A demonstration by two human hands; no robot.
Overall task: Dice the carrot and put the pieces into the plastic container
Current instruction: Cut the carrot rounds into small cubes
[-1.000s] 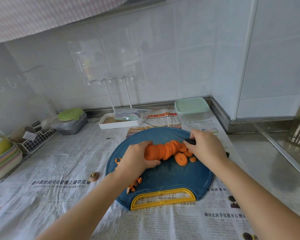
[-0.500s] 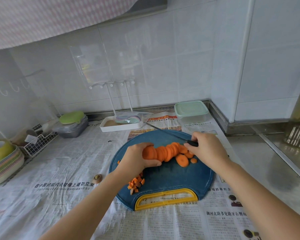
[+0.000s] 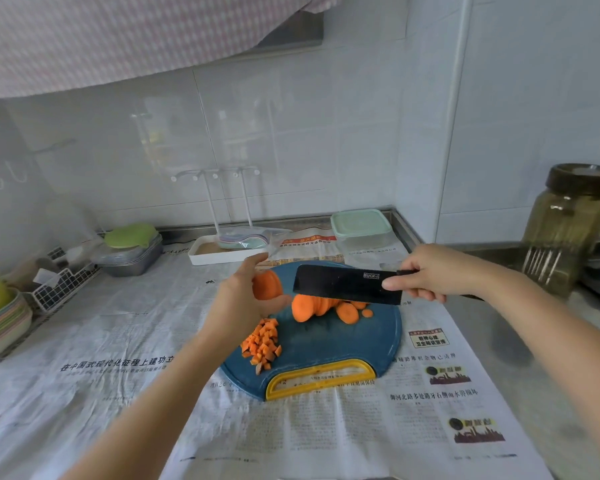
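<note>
**Fingers: left curled round carrot slices, right wrapped round knife handle**

Left hand (image 3: 245,301): fingers (image 3: 280,301) and thumb curled round a short stack of carrot slices (image 3: 266,285), held above the far left part of the board. The number of slices in the stack can't be counted.

Right hand (image 3: 435,273): clenched on the handle of the knife (image 3: 347,284), forefinger laid straight along the flat of the blade. The blade is black and broad, with its flat side facing the camera and its edge down, held clear above the board. Its left end is just beside the held stack; I can't tell whether they touch.

Items, largest first:
- Newspaper (image 3: 118,344): several sheets spread over the counter, under everything listed below.
- Cutting board (image 3: 347,344): 1, blue and rounded, with a yellow handle at the near edge.
- Jar (image 3: 565,226): 1, dark lid, far right, off the paper.
- Plastic container (image 3: 361,228): 1, clear, pale green lid on, at the back of the counter beyond the board, well apart from the carrot.
- Row of slices (image 3: 309,306): 1 row, leaning together at mid-board, partly behind the blade.
- Diced pieces (image 3: 262,344): 1 heap, on the left side of the board, just beside the left wrist.
- Loose rounds: 2, lying flat right of the row, one large (image 3: 347,312) and one small (image 3: 367,313).
</note>
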